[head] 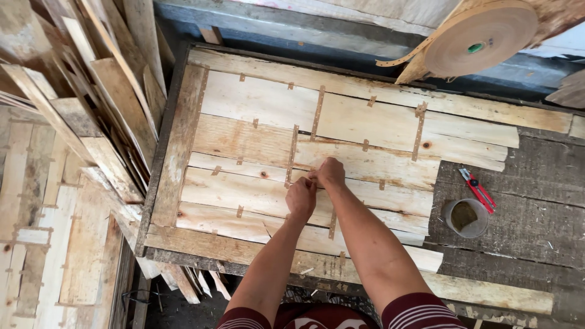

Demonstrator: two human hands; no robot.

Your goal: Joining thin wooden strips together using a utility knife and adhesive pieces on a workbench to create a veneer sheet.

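Observation:
Several pale thin wood sheets [256, 100] lie edge to edge on a dark worktable [518, 164], joined by short strips of brown paper tape [317, 109]. My left hand [301, 198] presses fingers-down on a seam near the middle of the sheets. My right hand [329, 172] sits just beyond it, fingers curled, pinching at a small tape piece on the same seam. Both hands touch the wood; whether either grips the tape fully is hidden by the fingers.
A large roll of brown paper tape [478, 39] hangs at the top right. A red-handled cutter [478, 189] and a small round pot [466, 217] sit on the table's right side. Stacks of loose wood sheets [67, 183] fill the left.

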